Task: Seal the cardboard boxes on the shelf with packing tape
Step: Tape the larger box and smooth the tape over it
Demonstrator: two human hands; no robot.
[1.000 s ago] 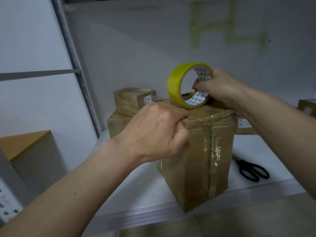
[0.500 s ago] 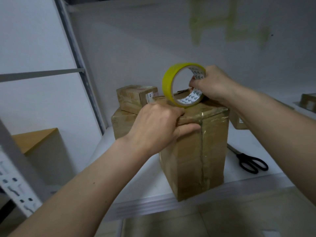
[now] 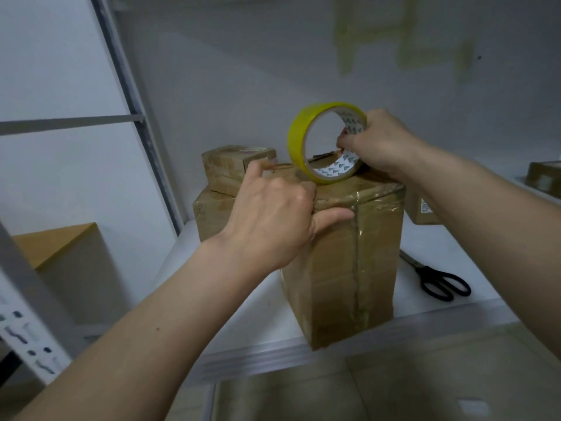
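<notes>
Shelf: white board [image 3: 249,308] with a metal front lip; a grey upright post [image 3: 130,95] stands at its left rear corner.
Wall: pale, with faded greenish tape marks [image 3: 403,34] high up.
Box: tall cardboard box [image 3: 343,262] stands at the shelf's front edge, taped down its front seam.
Tape roll: yellow roll [image 3: 299,141] stands on edge on the box top.
Left hand: left hand [image 3: 273,220] grips the box's top front edge, thumb flat on the front face.
Right hand: right hand [image 3: 379,144] pinches the roll's right side, fingers inside the core.
Rear boxes: a small box [image 3: 224,165] sits on a wider box [image 3: 212,214] behind, touching the tall one.
Scissors: black-handled scissors [image 3: 437,281] lie on bare shelf to the right.
Far right: another box [image 3: 543,177] at the frame edge, well apart.
</notes>
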